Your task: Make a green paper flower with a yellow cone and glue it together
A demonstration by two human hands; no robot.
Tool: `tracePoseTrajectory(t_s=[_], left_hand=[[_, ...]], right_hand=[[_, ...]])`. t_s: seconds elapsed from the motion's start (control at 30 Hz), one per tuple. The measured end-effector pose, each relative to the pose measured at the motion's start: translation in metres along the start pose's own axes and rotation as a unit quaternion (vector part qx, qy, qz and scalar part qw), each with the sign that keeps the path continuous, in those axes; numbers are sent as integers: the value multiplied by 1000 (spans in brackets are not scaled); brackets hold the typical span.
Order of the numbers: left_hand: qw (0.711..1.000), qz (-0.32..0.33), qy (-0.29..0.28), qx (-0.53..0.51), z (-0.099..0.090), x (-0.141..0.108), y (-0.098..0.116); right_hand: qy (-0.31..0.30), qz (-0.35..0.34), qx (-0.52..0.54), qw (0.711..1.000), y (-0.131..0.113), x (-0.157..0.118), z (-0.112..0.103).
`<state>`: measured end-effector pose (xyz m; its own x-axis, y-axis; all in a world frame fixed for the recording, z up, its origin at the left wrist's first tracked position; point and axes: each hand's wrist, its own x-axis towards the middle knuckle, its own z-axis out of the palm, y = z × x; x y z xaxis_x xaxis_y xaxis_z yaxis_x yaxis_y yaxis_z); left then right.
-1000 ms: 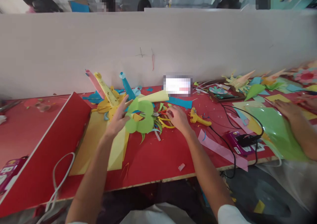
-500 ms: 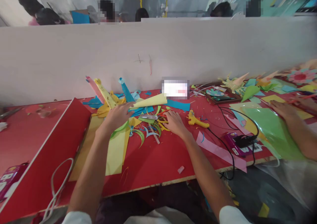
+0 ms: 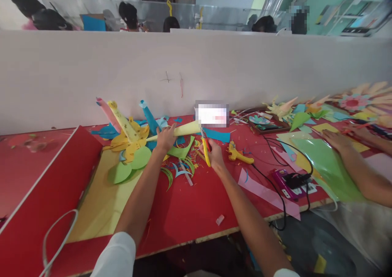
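Note:
My left hand (image 3: pixel 166 138) is closed round a pale yellow paper cone (image 3: pixel 188 128), which lies sideways with its wide end to the right. In my right hand (image 3: pixel 214 154) are scissors (image 3: pixel 207 148) with yellow and red handles, their blades pointing up at the cone's wide end. Green paper circles (image 3: pixel 141 157) and yellow paper petals (image 3: pixel 133 148) lie left of my left hand. Beneath both hands are curved green and blue paper scraps (image 3: pixel 180 170). Rolled pink, starred yellow and blue paper cones (image 3: pixel 125 123) stand tilted at the back left.
A yellow glue gun (image 3: pixel 240 154) lies right of my right hand, its black cable running to a purple power box (image 3: pixel 286 183). A pink paper strip (image 3: pixel 266 193) reaches the front edge. Another person's hands (image 3: pixel 338 140) rest at the right. A red divider (image 3: pixel 52 187) stands left.
My left hand has moved right and taken hold of the yellow cone. My right hand has picked up the scissors and raised them to the cone's end. The green circles are now uncovered.

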<state>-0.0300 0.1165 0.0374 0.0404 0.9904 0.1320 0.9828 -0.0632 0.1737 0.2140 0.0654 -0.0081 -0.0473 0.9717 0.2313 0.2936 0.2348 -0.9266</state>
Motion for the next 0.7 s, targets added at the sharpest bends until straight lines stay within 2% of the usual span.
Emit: tracePoseTrajectory(t_s=[0.13, 0.2, 0.27, 0.37, 0.43, 0.7], left_hand=[[999, -7, 36, -25, -14, 5, -4], [995, -10, 60, -80, -28, 5, -9], [984, 21, 65, -164, -41, 3, -13], [940, 99, 32, -324, -58, -5, -15], [909, 125, 22, -397, -66, -11, -12], [873, 70, 40, -482, -80, -21, 0]], right_hand=[[3, 9, 76, 997, 6, -1, 12], [10, 12, 101, 995, 8, -3, 20], [7, 14, 114, 993, 8, -6, 25], [-2, 16, 145, 989, 6, -12, 29], [-4, 19, 168, 986, 4, -15, 29], [-2, 27, 200, 979, -8, -16, 29]])
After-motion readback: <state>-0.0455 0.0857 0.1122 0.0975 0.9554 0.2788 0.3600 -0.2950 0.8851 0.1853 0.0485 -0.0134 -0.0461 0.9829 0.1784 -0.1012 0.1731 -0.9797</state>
